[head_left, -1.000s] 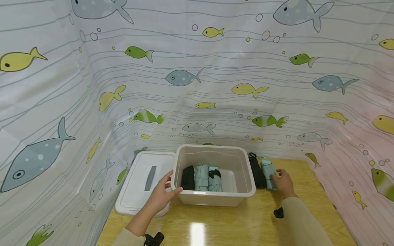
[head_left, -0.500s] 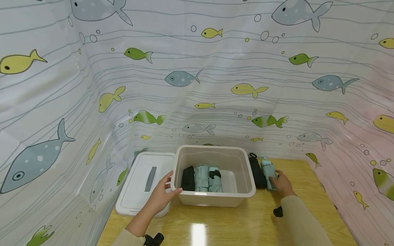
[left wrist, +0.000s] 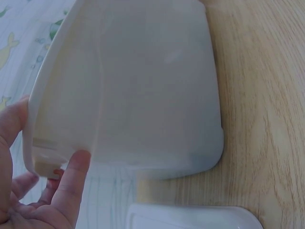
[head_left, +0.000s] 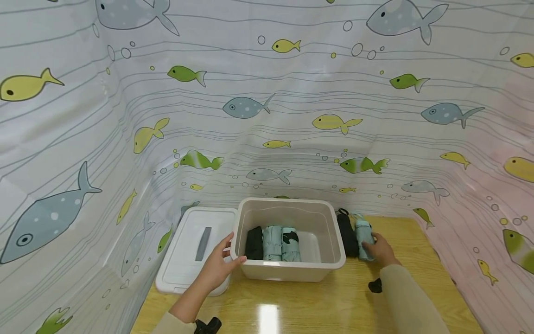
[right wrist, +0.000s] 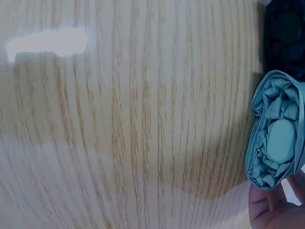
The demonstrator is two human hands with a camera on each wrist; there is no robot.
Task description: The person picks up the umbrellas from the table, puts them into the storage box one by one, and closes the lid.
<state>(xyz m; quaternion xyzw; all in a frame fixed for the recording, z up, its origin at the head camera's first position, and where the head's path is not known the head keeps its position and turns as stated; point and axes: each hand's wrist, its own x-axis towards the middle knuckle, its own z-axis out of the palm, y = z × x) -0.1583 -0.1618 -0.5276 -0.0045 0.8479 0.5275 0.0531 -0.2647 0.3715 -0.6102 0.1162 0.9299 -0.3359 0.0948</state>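
Cf. approx. 1 s earlier: R hand [head_left: 381, 250] shifted slightly L, twd. the box [head_left: 288, 272], and its fingers [head_left: 368, 245] reached a bit farther across the green umbrella [head_left: 364, 230], lower along its length, i.e. closer to its near end. Green umbrella turned sl.: far end swung R, away from adj. black umbrella [head_left: 347, 235], so the roll lay straighter, pointing more directly away from the person. R sleeve [head_left: 410, 299] and black wrist device [head_left: 375, 285] moved sl. L w/ the hand. Head view drifted too: fish-print sheet [head_left: 300, 93] appeared marginally lower and farther L.
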